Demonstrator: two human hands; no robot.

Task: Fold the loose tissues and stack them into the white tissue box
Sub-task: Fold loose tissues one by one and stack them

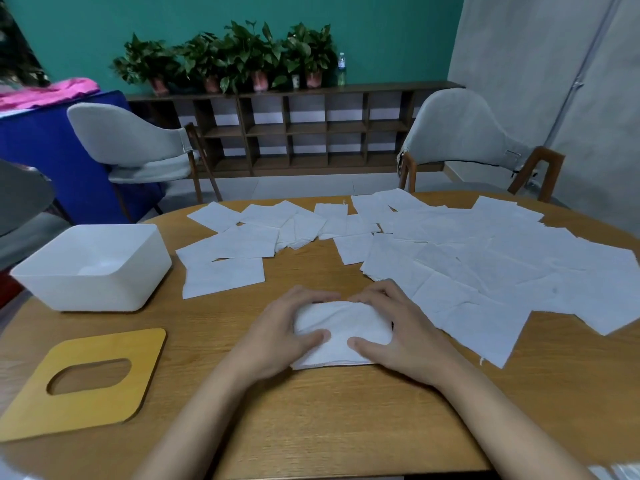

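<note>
Head view — left hand [277,332] and right hand [407,329] curled round tissue [343,323].

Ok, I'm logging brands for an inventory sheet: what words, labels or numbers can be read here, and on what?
No text here is legible.
Label on the bottle on the shelf: too blurred to read.
Small tag on the chair at right: too small to read.
The white tissue box, wooden lid, loose tissues and folded tissue: no print visible.
</note>
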